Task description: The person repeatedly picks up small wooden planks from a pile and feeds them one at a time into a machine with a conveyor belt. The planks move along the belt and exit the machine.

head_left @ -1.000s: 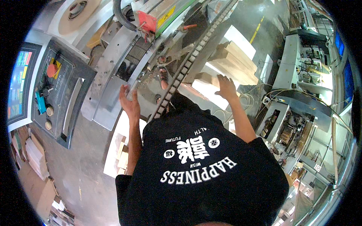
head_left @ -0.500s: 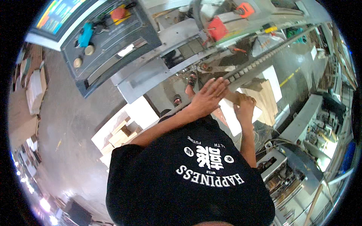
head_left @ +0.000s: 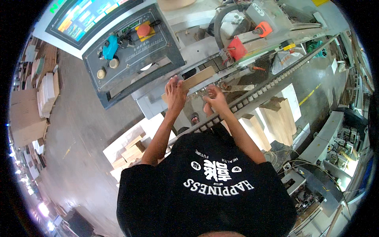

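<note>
A narrow light-wood board (head_left: 199,78) lies slanted on the grey machine table (head_left: 152,103), by a slot at its edge. My left hand (head_left: 175,96) is on the board's left part, its fingers over the top and the board's end showing past them. Just right of it, my right hand (head_left: 216,99) hangs with loosely bent fingers apart, nothing visible in it. It is near the board's right end but not touching it. A rail of small rollers (head_left: 248,97) runs slantwise below both hands, in front of my body.
A control panel (head_left: 130,55) with a red button, knobs and a screen (head_left: 85,25) stands at upper left. A red block (head_left: 237,48) and orange-handled part (head_left: 263,29) sit on the machine. Stacked wooden boards (head_left: 278,120) stand right; more wood pieces (head_left: 133,150) lie left.
Both hands have moved from beyond the roller rail, near the stacked boards, up and left to the machine table. The narrow board is now on the table under my left hand. The view has shifted.
</note>
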Demonstrator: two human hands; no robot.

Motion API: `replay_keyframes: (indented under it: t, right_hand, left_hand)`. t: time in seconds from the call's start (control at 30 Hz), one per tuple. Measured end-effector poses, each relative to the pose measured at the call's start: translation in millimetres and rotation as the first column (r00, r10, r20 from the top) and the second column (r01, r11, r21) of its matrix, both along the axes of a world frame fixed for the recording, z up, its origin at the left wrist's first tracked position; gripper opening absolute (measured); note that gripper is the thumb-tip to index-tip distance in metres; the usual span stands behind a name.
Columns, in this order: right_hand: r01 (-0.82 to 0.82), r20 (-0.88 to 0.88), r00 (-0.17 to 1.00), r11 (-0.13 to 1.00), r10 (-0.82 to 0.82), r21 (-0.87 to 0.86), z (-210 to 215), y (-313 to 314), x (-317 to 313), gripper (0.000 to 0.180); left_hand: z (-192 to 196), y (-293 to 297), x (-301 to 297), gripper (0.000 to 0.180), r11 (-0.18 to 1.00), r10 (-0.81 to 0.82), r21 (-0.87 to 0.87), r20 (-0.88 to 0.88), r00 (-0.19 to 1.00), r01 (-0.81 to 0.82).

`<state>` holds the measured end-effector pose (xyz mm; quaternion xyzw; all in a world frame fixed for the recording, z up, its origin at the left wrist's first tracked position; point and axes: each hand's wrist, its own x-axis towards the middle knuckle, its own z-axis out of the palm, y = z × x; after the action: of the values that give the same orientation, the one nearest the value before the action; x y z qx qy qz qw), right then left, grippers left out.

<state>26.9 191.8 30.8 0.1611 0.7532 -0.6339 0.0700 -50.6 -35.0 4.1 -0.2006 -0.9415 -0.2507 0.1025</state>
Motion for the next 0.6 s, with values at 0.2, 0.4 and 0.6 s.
replay_keyframes:
  t: [0.2,0.4,0.6]
  right_hand:
    - [0.180,0.234,0.972,0.742,-0.033,-0.646,-5.4,-41.0,-56.0,0.061]
    - [-0.009,-0.047,0.998,0.698,-0.036,-0.716,-11.6,-68.1,-81.2,0.065]
    - [0.011,-0.070,0.993,0.669,-0.095,-0.743,-21.1,-70.5,-79.0,0.068]
  left_hand:
    - [-15.3,1.7,-31.7,0.061,0.992,0.125,-0.030,0.018,0.992,-0.124]
    - [-20.5,-23.1,-35.5,0.075,0.971,0.238,-0.050,0.116,0.964,-0.234]
    - [-15.5,-58.2,-23.3,0.073,0.974,0.225,-0.044,0.027,0.974,-0.224]
